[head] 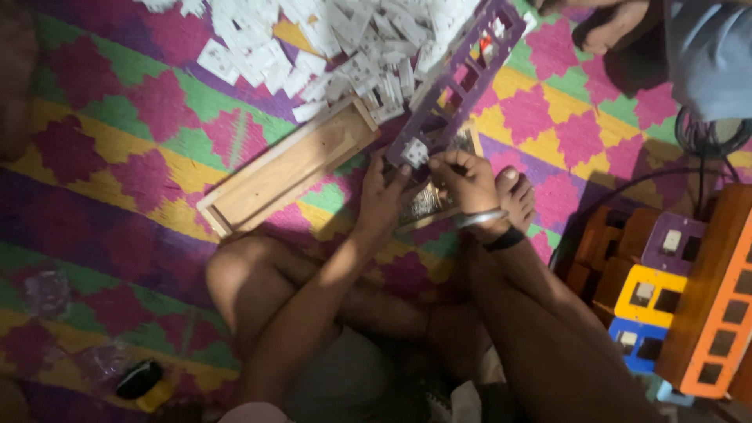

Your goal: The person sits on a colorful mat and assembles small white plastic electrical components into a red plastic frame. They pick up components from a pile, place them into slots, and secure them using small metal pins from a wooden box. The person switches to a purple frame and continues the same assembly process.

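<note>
Together the left hand [381, 197] and right hand [468, 178] pinch a white switch piece [415, 151] at the near end of the purple slotted panel [457, 78]. Pressed crooked, it could jam or slip into the white pile [329, 47].

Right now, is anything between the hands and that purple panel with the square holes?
Nothing visible. Both hands, left and right, already meet at the purple panel's near end, fingers on a small white switch piece there.

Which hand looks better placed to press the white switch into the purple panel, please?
Probably the right hand: its fingers already pinch the white switch at the purple panel. The left hand steadies the panel's end.
</note>
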